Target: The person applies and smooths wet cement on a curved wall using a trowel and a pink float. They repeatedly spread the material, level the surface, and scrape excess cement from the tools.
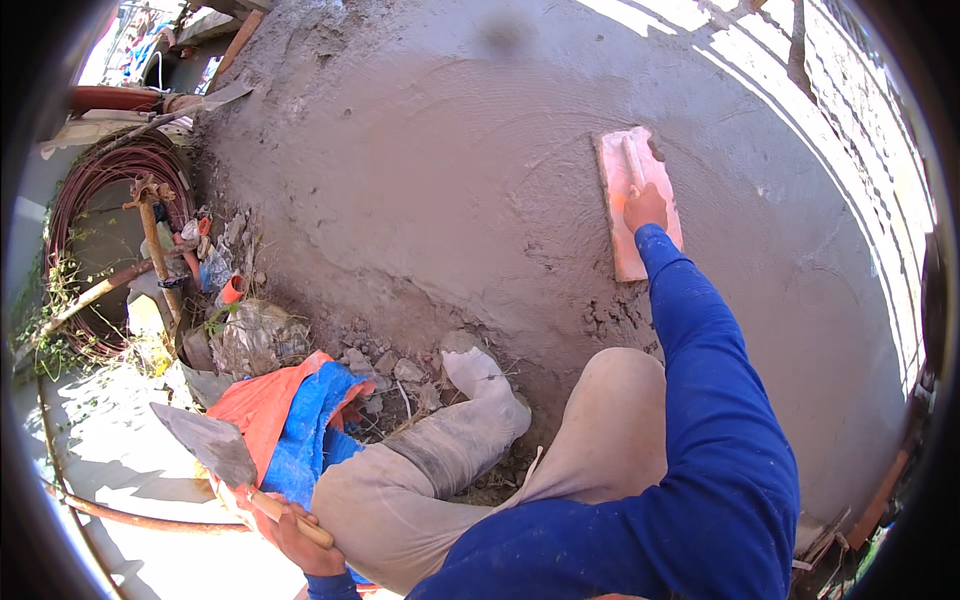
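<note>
1. The step in hand is, I judge, smoothing: the rectangular, pale-pink flat float is resting on the broad, wet, grey-brown mortar surface, and curved marks are showing beside it.
2. The bare right grip is clamping on the float's straight, pale handle.
3. The left grip is wrapping around the light wooden handle of the pointed, grey metal trowel, which is pointing away from the body, well apart from the float.
4. The next move is probably calling for even pressure and a wide, flat sweep.
5. The float is showing grey stains and a dark, uneven upper-right edge; whether it is chipping or only carrying mortar there, I cannot tell surely.
</note>
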A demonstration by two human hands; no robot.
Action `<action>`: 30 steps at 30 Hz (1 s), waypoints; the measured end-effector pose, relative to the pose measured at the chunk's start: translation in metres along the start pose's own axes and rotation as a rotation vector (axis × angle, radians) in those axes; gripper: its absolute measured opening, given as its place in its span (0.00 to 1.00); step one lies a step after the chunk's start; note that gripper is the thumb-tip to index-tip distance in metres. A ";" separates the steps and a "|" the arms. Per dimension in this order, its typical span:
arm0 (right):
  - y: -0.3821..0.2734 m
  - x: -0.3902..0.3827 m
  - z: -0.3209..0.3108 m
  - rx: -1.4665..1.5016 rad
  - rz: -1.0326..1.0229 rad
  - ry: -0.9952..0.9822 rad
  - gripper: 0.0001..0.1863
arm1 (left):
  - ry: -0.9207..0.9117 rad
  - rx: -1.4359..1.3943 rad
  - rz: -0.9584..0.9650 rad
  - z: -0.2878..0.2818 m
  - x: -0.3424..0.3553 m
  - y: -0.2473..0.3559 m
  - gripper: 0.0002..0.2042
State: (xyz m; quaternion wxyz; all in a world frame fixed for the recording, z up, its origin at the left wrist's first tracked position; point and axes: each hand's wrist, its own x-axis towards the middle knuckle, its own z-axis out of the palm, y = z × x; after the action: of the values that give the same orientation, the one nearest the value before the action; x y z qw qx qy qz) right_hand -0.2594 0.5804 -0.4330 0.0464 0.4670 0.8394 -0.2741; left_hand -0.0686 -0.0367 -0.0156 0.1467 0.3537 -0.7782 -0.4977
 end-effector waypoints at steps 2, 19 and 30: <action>0.018 0.012 -0.011 0.087 0.124 0.092 0.21 | 0.006 -0.002 0.004 0.003 0.001 0.001 0.16; -0.041 -0.163 0.069 -0.174 -0.830 -0.612 0.19 | -0.019 0.969 0.592 -0.101 0.052 -0.081 0.20; 0.034 0.004 -0.013 0.033 -0.097 -0.064 0.19 | -0.113 1.412 1.293 -0.165 0.122 -0.122 0.15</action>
State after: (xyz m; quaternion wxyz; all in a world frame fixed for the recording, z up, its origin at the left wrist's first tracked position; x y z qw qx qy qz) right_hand -0.2320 0.6040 -0.4380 0.0522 0.4176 0.8545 -0.3046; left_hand -0.0092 -0.2637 -0.0618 0.1083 -0.1620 -0.9492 0.2471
